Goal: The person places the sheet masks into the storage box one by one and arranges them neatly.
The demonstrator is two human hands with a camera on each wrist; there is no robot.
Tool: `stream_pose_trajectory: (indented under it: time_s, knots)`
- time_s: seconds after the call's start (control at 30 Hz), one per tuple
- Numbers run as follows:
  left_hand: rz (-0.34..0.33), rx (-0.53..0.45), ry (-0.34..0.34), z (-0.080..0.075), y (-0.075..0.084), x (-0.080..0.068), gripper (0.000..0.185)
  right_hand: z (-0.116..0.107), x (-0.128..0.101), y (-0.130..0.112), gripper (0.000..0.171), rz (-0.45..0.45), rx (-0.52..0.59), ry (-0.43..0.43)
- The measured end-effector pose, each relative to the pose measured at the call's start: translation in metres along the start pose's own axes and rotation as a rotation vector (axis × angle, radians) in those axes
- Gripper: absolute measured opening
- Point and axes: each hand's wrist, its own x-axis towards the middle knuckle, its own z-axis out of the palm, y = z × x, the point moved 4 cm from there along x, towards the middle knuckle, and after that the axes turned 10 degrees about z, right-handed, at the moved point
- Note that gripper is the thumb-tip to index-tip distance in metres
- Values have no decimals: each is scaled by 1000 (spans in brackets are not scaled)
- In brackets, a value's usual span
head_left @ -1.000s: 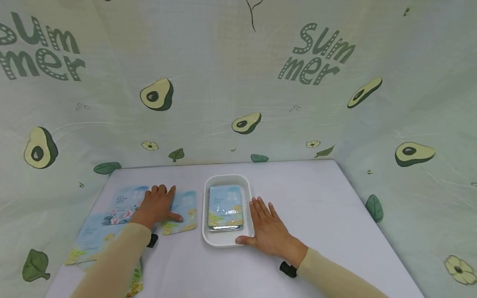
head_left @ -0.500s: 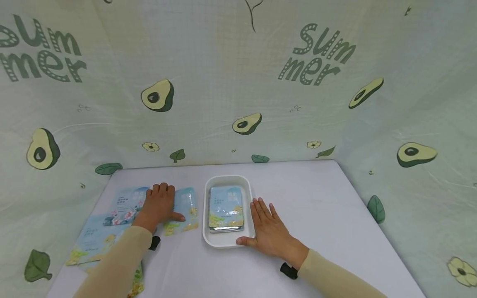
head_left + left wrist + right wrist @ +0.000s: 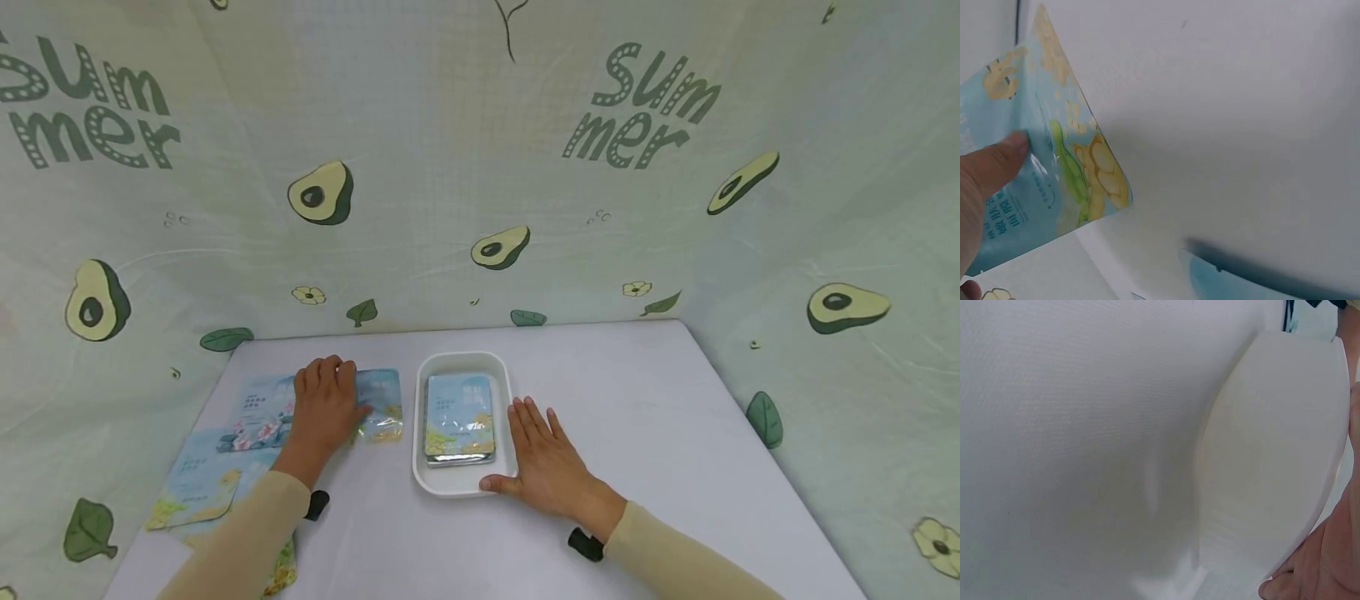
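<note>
My left hand (image 3: pixel 326 408) pinches a blue sheet mask packet (image 3: pixel 380 398) printed with yellow and green soybeans. In the left wrist view, the thumb (image 3: pixel 1000 164) presses on the printed face of this packet, which is tilted up off the white surface. To the right stands a white tray (image 3: pixel 459 482), with similar blue packets (image 3: pixel 459 412) stacked flat inside it. My right hand (image 3: pixel 546 467) rests with straight fingers along the tray's right side. The right wrist view shows the tray's outer wall (image 3: pixel 1272 456) with that hand against it; most of the fingers are hidden.
More packets lie overlapping at the left: a flowered one (image 3: pixel 258 421), a soybean one (image 3: pixel 197 483), and a greenish one (image 3: pixel 283 571) partly under the left sleeve. A printed curtain (image 3: pixel 420 167) hangs behind the white table (image 3: pixel 645 400).
The packet in my left hand has risen off the table and tilted, and that hand has moved slightly right and away. The right hand has stayed at the tray.
</note>
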Motion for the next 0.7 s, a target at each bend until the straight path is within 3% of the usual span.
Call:
stream_pose_trajectory:
  time_s: [0.5,0.7]
  knots:
    - [-23,-105,193,-2,8,-21,60,1,-1,1,124,16,12,5]
    - [-59,-224,274,0,12,-31,52,1,0,0,123,14,25,1]
